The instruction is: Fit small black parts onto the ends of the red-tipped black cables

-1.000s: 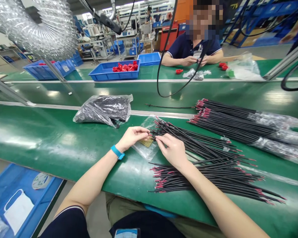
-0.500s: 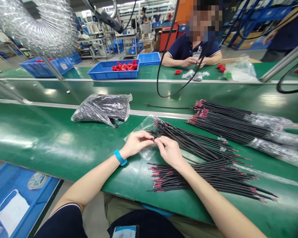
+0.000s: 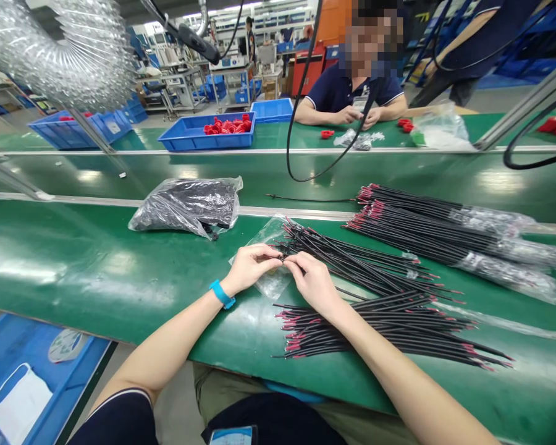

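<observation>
My left hand (image 3: 254,267), with a blue band on the wrist, pinches a small black part (image 3: 282,256) between thumb and fingertips. My right hand (image 3: 314,281) meets it fingertip to fingertip, closed on what looks like the end of a black cable (image 3: 349,294) that shows again behind that hand. The fingers hide most of both pieces. Under and behind the hands lies a clear plastic bag (image 3: 269,285). A loose pile of black cables (image 3: 361,259) with red-tipped ends sits just beyond my right hand. Another pile of cables (image 3: 398,330) lies beneath my right forearm.
A clear bag of black parts (image 3: 189,204) rests at the left. Bundled cables (image 3: 426,232) in plastic sleeves lie at the right. Across the bench, a co-worker (image 3: 352,93) sits near a blue bin (image 3: 180,139) with red parts. A black cord (image 3: 290,148) hangs overhead.
Both hands stay together with their fingertips nearly unchanged. The view has shifted slightly, so most things sit a little further left. At the back right, a standing person has moved left.
</observation>
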`<state>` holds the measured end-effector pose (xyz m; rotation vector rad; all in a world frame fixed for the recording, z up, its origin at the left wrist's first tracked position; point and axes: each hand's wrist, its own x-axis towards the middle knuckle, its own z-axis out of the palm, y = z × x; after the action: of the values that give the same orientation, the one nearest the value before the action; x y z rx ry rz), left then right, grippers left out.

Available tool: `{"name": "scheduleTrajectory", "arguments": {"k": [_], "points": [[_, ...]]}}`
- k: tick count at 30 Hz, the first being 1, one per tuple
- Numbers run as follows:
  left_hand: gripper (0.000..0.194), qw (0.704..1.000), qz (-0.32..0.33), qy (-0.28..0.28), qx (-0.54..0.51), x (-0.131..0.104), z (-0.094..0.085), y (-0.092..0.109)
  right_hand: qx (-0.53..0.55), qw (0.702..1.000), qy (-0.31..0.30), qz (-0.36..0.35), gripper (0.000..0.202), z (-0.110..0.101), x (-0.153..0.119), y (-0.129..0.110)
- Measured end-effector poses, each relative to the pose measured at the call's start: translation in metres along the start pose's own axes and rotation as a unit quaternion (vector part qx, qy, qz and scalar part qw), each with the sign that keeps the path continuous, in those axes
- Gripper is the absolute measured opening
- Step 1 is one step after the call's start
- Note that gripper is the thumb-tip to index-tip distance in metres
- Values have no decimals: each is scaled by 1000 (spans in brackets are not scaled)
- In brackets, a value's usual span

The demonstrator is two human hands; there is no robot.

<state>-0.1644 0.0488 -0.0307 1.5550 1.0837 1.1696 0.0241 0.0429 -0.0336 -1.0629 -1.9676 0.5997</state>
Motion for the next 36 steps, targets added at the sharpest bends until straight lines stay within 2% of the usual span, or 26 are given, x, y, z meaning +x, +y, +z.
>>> {"name": "scheduleTrajectory", "arguments": {"k": [3, 6, 9, 11, 14, 16, 18, 20, 21, 23, 25, 27, 31, 36], "points": [[22, 999, 25, -20, 15, -2, 1, 2, 8, 1000, -28, 10, 29, -1, 2, 0], [20, 996, 58, -40, 55, -4, 2, 6, 63, 994, -71, 57, 38, -2, 4, 3], [20, 994, 65, -50, 65, -4, 1, 8, 117, 982, -111, 94, 42, -3, 6, 5], [21, 994, 62, -64, 57, -2, -2, 8, 119, 982, -115, 92, 42, -4, 7, 5], [44, 994, 34, -104, 22, 6, -15, 7, 84, 991, -82, 61, 34, -8, 8, 2], [51, 998, 21, -64, 16, 14, -31, 4, 62, 996, -52, 41, 27, -11, 8, 0], [39, 996, 27, 56, 66, 23, -52, -1, 47, 998, -30, 25, 22, -12, 7, 0], [34, 964, 27, 177, 198, 31, -75, -9, 36, 999, -17, 9, 19, -14, 7, 1], [32, 934, 20, 211, 286, 33, -86, -13, 29, 1000, -12, 0, 18, -14, 7, 2], [31, 859, -9, 224, 461, 36, -104, -23, 10, 1000, 2, -23, 18, -14, 6, 3], [30, 786, -45, 201, 582, 35, -114, -31, -7, 999, 21, -45, 19, -15, 6, 3], [31, 742, -65, 175, 644, 34, -119, -37, -18, 997, 37, -62, 19, -16, 5, 2], [34, 709, -63, 130, 690, 33, -120, -40, -84, 991, 67, -85, 21, -20, 7, 9], [40, 699, -68, 75, 708, 32, -117, -33, -244, 963, 94, -66, 24, -29, 15, 30]]}}
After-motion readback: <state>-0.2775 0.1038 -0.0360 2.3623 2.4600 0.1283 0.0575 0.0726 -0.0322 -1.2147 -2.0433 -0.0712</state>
